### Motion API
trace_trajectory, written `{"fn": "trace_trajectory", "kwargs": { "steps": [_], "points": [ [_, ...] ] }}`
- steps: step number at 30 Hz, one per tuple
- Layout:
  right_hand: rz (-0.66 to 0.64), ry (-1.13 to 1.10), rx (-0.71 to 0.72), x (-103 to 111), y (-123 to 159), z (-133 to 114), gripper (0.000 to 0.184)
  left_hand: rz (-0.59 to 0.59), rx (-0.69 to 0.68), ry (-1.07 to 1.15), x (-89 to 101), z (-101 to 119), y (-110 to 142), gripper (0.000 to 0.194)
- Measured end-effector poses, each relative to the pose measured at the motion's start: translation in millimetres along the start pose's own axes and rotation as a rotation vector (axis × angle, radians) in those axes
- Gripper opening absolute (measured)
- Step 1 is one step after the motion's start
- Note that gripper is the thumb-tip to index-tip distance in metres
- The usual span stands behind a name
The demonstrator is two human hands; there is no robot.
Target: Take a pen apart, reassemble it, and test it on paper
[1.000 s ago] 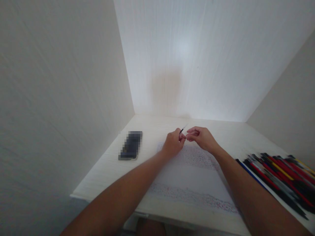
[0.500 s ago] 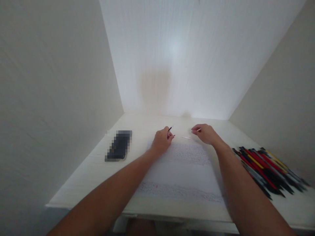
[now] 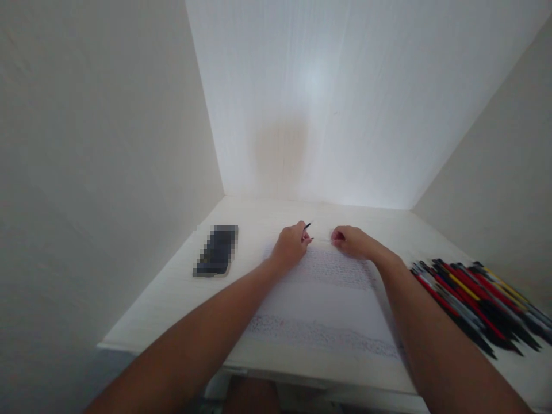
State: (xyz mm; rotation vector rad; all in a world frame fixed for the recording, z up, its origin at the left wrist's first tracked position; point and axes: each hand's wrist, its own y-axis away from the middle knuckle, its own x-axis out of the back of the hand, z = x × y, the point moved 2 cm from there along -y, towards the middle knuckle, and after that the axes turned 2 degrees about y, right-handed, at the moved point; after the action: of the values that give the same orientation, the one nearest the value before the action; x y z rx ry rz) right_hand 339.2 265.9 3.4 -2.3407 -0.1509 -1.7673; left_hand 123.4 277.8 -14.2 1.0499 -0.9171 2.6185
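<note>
And here you are, both hands out over the far end of the written paper (image 3: 319, 300), and the danger sits in those fingertips. Your left hand (image 3: 290, 247) pinches a slim dark piece (image 3: 307, 226), and with so little of it gripped, a loose squeeze could let it roll free and drop. A small dark tip (image 3: 311, 239) pokes out lower, by the same fingertips; squeeze for one and you might shift the other. Pull sideways too sharply and the faint pale strand (image 3: 322, 240) between your hands could bend or spring away. Low wrists are another worry: they could drag the sheet or smudge its writing. Out on your right, a careless sweep of the forearm could scatter the pens (image 3: 470, 302).

Now the positions! The dark piece angles up and away from your left thumb and finger, its far end clear of them. The strand lies just to the right of that hand, running towards your right hand (image 3: 353, 242), whose fingers are curled in; whether they grip its end, I can't tell. Well off to the left, a dark, pixelated slab (image 3: 218, 248) rests on the white tabletop (image 3: 172, 294).
</note>
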Motion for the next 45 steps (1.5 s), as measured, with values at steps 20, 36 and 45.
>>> {"fn": "trace_trajectory", "kwargs": {
  "steps": [20,36,45],
  "points": [
    [0.016,-0.178,0.075,-3,-5,-20,0.012,-0.004,-0.036,0.044,-0.8,2,2,0.015],
    [-0.020,-0.702,0.011,-5,-6,-22,0.011,0.212,-0.026,-0.061,10.7,10,1,0.034],
    [0.143,-0.670,-0.026,1,-6,4,0.014,-0.099,0.022,-0.292,7.9,-2,4,0.039]
  ]
}}
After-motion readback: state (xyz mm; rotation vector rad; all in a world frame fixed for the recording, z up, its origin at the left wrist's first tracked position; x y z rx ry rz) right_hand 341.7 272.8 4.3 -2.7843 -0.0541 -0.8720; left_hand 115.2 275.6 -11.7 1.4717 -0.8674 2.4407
